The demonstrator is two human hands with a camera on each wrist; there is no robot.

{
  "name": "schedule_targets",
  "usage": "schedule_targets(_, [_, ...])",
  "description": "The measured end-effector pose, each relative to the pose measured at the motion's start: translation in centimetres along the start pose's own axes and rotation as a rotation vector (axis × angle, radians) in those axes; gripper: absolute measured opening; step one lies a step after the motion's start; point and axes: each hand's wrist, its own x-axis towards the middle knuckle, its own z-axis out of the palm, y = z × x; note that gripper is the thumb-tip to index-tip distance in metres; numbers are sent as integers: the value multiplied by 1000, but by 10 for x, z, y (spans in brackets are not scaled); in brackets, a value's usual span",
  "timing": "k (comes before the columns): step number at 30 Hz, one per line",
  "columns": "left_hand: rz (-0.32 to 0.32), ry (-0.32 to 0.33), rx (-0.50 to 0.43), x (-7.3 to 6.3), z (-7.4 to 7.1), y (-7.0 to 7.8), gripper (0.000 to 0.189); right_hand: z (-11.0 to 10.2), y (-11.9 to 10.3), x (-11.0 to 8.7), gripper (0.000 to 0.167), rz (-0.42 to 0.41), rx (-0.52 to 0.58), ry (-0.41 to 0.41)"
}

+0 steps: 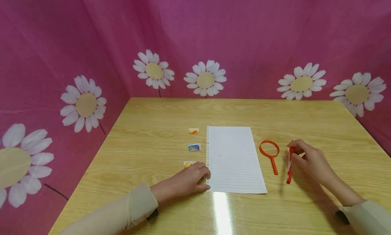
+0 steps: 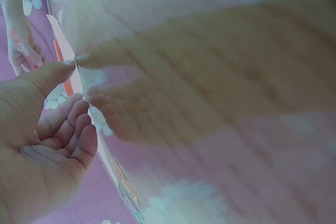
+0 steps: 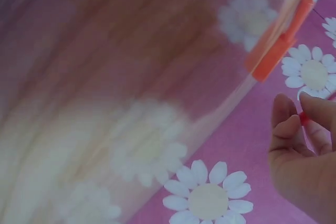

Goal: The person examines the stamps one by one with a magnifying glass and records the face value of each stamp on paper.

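My left hand (image 1: 187, 180) rests at the lower left edge of a lined, punched sheet of paper (image 1: 235, 160), thumb and fingertips touching that edge. In the left wrist view its fingers are loosely bent, with nothing held between them. Faint writing shows on the paper's left side. Over on the right, my right hand (image 1: 314, 163) pinches a red pen (image 1: 289, 175) by its upper end, between thumb and fingers. The pen hangs upright, its shadow on the table beside it. Only a bit of red pen (image 3: 304, 118) shows in the right wrist view.
An orange magnifying glass (image 1: 274, 165) lies between the paper and the pen. Left of the paper, three small picture stamps form a column: a top one (image 1: 193, 131), a blue-green one (image 1: 194, 147) and one (image 1: 188, 163) partly behind my left hand. Pink flowered cloth (image 1: 244, 31) surrounds the wooden table (image 1: 146, 136).
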Motion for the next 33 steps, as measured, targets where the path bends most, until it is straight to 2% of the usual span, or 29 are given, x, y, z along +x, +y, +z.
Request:
schedule_targets(4, [-3,-1,3,0,0,0,24,1,-5,2,30,58,155,-21])
schedule_targets(6, [0,1,5,-1,0,0,24,2,-7,3,27,75,307,-40])
schedule_targets(9, [5,3,8,-1,0,0,24,1,-10,4,24,104,474,-60])
schedule_targets(12, [6,3,9,-1,0,0,24,1,-13,5,21,173,642,-78])
schedule_targets(15, [2,1,9,0,0,0,24,-1,-15,7,18,252,742,-98])
schedule_targets(18, [1,4,13,-1,0,0,24,-2,-16,8,14,301,739,-120])
schedule_targets(22, [-8,1,12,-1,0,1,24,-3,-17,8,7,338,622,-159])
schedule_targets(24, [-13,-4,10,0,0,1,24,-3,-17,8,3,358,608,-161])
schedule_targets(28, [-14,-5,12,0,0,1,25,-3,-17,8,5,387,570,-147])
schedule_targets(33, [-6,4,16,-1,0,1,24,-3,-14,7,7,383,561,-159])
